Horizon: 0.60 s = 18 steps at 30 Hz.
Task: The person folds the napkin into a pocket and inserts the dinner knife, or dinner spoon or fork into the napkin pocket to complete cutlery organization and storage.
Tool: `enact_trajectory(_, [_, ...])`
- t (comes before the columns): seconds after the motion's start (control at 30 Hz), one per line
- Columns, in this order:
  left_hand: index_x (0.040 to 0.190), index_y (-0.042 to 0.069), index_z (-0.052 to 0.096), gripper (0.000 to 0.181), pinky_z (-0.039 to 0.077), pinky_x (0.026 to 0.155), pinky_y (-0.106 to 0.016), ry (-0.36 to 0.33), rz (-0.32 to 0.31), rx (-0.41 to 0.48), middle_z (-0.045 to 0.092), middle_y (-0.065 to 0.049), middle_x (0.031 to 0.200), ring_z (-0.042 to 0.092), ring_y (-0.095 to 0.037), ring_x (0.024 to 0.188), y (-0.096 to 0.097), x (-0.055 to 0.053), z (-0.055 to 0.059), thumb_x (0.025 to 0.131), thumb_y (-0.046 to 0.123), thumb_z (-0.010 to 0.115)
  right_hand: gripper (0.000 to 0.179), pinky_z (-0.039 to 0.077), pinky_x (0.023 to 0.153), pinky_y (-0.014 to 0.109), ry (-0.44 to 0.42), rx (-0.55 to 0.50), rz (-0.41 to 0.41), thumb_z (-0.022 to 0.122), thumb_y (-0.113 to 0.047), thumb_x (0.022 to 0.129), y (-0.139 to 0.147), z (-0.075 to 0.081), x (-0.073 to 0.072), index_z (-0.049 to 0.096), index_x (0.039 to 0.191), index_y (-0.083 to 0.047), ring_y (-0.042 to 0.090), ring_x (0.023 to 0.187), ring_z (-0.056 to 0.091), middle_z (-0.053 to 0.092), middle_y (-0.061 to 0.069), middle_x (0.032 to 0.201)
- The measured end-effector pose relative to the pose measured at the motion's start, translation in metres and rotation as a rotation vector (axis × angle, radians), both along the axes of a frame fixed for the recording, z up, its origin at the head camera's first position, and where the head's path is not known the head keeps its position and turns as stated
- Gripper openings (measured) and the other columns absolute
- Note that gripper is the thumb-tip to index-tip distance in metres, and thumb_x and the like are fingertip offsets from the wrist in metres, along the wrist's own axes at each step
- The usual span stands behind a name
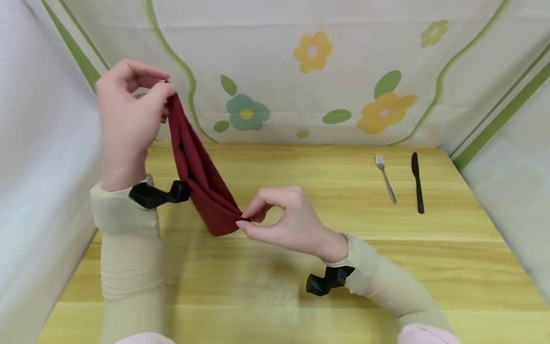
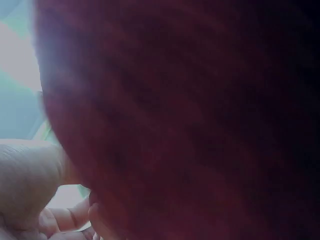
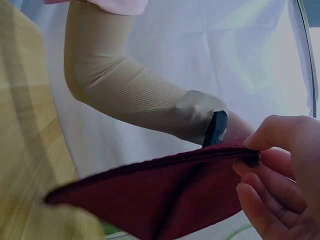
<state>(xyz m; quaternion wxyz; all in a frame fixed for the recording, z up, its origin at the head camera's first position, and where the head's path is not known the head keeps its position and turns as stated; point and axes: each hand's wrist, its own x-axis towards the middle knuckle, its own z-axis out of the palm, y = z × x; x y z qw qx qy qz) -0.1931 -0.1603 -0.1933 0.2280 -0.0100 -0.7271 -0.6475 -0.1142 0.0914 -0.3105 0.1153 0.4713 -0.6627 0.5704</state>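
Note:
A dark red cloth (image 1: 199, 165) hangs in folds between my two hands, above the wooden table. At the upper left, my left hand (image 1: 129, 105) pinches one end of it between thumb and fingers. Lower down, near the middle, my right hand (image 1: 288, 220) pinches another corner between thumb and index finger. In the left wrist view the cloth (image 2: 165, 120) fills most of the picture and hides much of the left hand (image 2: 30, 190). The right wrist view shows the cloth (image 3: 150, 195) stretched out from the right hand's fingertips (image 3: 255, 145).
On the right side of the wooden table (image 1: 447, 277) lie a fork (image 1: 386, 179) with a silvery look and a black knife (image 1: 417, 184), roughly side by side. A white flower-patterned curtain (image 1: 275, 62) stands behind the table, and white cloth walls flank it.

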Motion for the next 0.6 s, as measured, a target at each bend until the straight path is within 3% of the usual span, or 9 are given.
enact_trajectory(0.1, [0.105,0.007,0.072,0.013,0.053,0.055,-0.023,-0.174,-0.023,-0.231,0.065,-0.004,0.09,0.062,-0.015,0.061,0.013,-0.021,-0.012,0.094,0.007,0.064,0.015,0.057,0.062,0.029,-0.138,0.013,-0.02,0.083,-0.002,0.082,0.007,-0.011,-0.002,0.073,0.084,-0.013,0.007,0.068,0.065,0.07,-0.008,0.079])
enact_trajectory(0.17, [0.109,0.008,0.07,0.016,0.055,0.06,-0.026,-0.26,-0.093,-0.344,0.065,-0.004,0.093,0.063,-0.016,0.066,0.026,-0.041,-0.034,0.096,0.012,0.062,0.014,0.057,0.061,0.03,-0.224,0.047,-0.068,0.083,-0.004,0.083,0.015,-0.022,-0.004,0.074,0.084,-0.014,0.01,0.067,0.066,0.07,-0.007,0.079])
enact_trajectory(0.23, [0.113,0.006,0.069,0.019,0.057,0.065,-0.031,-0.343,-0.195,-0.384,0.066,-0.007,0.097,0.064,-0.018,0.07,0.039,-0.061,-0.061,0.098,0.015,0.061,0.014,0.057,0.061,0.031,-0.286,0.092,-0.127,0.084,-0.004,0.084,0.026,-0.035,-0.005,0.074,0.084,-0.015,0.012,0.067,0.066,0.07,-0.007,0.079])
enact_trajectory(0.33, [0.117,0.003,0.068,0.021,0.059,0.073,-0.037,-0.435,-0.326,-0.337,0.066,-0.012,0.103,0.065,-0.019,0.072,0.058,-0.083,-0.099,0.1,0.014,0.062,0.014,0.057,0.061,0.031,-0.341,0.168,-0.225,0.084,-0.003,0.083,0.044,-0.052,-0.007,0.074,0.083,-0.014,0.014,0.067,0.067,0.07,-0.006,0.078])
enact_trajectory(0.4, [0.117,0.002,0.067,0.021,0.06,0.075,-0.038,-0.465,-0.374,-0.269,0.066,-0.014,0.104,0.066,-0.019,0.071,0.07,-0.09,-0.118,0.1,0.013,0.063,0.014,0.057,0.061,0.031,-0.367,0.21,-0.278,0.085,-0.003,0.082,0.057,-0.062,-0.007,0.074,0.083,-0.013,0.014,0.067,0.067,0.07,-0.006,0.077])
enact_trajectory(0.47, [0.117,0.0,0.067,0.02,0.06,0.074,-0.036,-0.462,-0.396,-0.191,0.065,-0.016,0.104,0.065,-0.019,0.071,0.08,-0.093,-0.131,0.1,0.01,0.064,0.014,0.058,0.06,0.031,-0.392,0.242,-0.323,0.085,-0.004,0.082,0.069,-0.07,-0.006,0.074,0.083,-0.013,0.014,0.067,0.067,0.07,-0.006,0.078])
enact_trajectory(0.6, [0.115,0.001,0.068,0.017,0.06,0.071,-0.032,-0.422,-0.413,-0.088,0.065,-0.015,0.103,0.066,-0.021,0.073,0.102,-0.094,-0.146,0.1,0.009,0.065,0.015,0.058,0.059,0.031,-0.424,0.279,-0.395,0.083,-0.005,0.084,0.091,-0.079,-0.002,0.073,0.082,-0.015,0.014,0.067,0.066,0.069,-0.005,0.078])
